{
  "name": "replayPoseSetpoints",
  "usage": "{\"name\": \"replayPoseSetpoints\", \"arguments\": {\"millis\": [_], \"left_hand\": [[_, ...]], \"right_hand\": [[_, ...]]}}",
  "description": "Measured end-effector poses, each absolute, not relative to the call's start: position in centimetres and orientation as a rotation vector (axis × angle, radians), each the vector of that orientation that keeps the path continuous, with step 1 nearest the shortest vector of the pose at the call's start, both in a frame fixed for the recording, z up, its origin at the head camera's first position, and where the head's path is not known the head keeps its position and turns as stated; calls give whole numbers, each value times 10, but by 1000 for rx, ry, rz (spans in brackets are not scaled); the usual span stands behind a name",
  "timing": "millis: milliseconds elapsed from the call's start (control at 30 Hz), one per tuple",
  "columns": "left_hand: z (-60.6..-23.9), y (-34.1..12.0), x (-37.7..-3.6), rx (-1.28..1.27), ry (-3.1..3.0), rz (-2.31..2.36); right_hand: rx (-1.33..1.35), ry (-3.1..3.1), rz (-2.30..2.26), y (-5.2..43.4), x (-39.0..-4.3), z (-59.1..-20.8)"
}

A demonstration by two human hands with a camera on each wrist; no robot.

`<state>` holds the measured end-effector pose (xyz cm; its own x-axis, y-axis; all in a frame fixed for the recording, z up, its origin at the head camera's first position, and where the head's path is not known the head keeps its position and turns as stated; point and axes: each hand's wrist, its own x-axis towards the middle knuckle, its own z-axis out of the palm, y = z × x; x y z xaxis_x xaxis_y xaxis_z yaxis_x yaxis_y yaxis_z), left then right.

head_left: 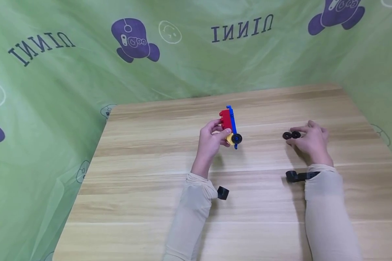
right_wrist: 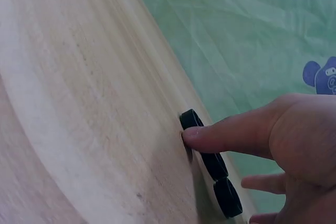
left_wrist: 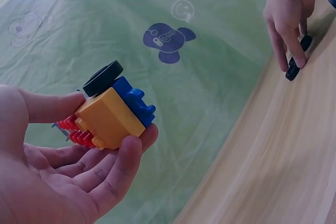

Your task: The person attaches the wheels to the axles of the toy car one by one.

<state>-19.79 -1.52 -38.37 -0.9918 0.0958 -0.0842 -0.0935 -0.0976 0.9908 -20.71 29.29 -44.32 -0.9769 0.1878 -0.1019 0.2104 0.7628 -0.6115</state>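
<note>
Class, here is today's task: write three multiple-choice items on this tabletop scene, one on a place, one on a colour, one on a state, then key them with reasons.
1. Where do the loose black plastic wheels lie?
A. on the wooden table, at the right hand
B. on the green cloth
C. in the left palm

2. Which colour is the block nearest the left wrist camera in the toy brick vehicle?
A. white
B. yellow
C. purple

3. What is the left hand doing?
A. lying flat
B. gripping the vehicle
C. pointing

Key: 1 A, the wheels sit on wood by the fingertips; 2 B, the left wrist view shows yellow; 3 B, fingers curl round it.
</note>
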Motion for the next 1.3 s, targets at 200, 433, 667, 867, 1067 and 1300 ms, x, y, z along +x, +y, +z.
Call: {"name": "replayPoseSetpoints", "arguments": {"millis": [200, 433, 667, 867, 1067, 1300], "left_hand": [[-384, -13, -198, 13, 2000, 2225], [-384, -10, -198, 3, 2000, 2182], [-384, -6, -196, 11, 2007, 2133], [-385, 0, -193, 25, 2029, 2066], [-386, 3, -192, 47, 2022, 2050], [-388, 4, -192, 60, 2024, 2041]], "right_hand": [[333, 2902, -1029, 291, -207, -445], [221, 2919, -1146, 280, -207, -434], [-65, 2784, -1663, 220, -202, -391], [-213, 2709, -1938, 185, -192, -376], [-213, 2626, -2056, 175, -188, -375], [-175, 2583, -2071, 172, -185, -374]]}}
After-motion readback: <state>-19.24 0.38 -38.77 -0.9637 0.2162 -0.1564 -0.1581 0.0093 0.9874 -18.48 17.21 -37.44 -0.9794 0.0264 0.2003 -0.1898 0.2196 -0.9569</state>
